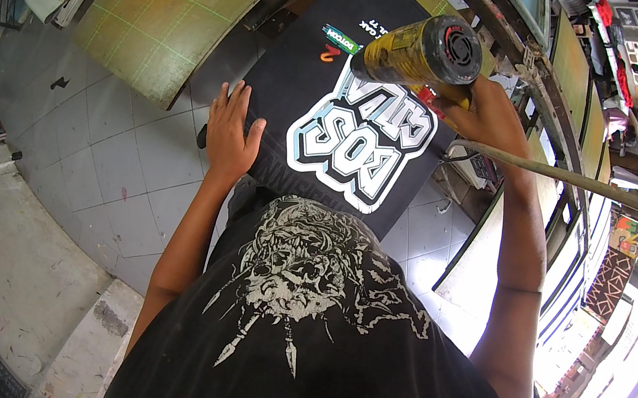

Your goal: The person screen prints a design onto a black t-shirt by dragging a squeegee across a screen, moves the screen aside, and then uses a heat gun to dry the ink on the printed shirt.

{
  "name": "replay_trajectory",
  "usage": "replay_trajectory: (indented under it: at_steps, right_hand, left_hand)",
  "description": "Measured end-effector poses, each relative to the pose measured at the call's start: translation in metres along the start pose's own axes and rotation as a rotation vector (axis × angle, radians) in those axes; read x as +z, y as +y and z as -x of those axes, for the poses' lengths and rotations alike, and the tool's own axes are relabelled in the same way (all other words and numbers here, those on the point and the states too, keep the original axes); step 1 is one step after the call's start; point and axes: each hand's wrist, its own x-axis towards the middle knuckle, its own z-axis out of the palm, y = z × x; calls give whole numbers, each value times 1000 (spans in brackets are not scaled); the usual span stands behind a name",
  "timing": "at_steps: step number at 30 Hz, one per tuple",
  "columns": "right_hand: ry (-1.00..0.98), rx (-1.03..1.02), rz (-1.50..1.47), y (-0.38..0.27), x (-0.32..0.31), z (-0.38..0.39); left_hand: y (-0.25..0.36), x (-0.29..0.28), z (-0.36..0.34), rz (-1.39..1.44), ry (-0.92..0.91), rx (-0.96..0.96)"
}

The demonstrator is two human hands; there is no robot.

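Left hand (231, 133) lies flat, fingers spread, on the black shirt (322, 111) (printed), right hand (482, 112) apparently gripping a heat gun (419, 51) above it.

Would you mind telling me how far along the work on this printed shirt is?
Done: the white and blue print already sits on the black shirt, spread flat on the board. In hand: the right hand aims a yellow heat gun at the print while the left hand presses the shirt's near edge. Left: the shirt is not yet off the board.
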Motion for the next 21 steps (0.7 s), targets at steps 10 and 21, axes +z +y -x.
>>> replay_trajectory:
  at_steps: [10, 21]
  right_hand:
    - [134, -21, 53, 1, 8, -7]
    - [148, -15, 49, 7, 6, -18]
  left_hand:
    - [-2, 2, 1, 6, 24, 2]
    - [-1, 1, 2, 8, 21, 2]
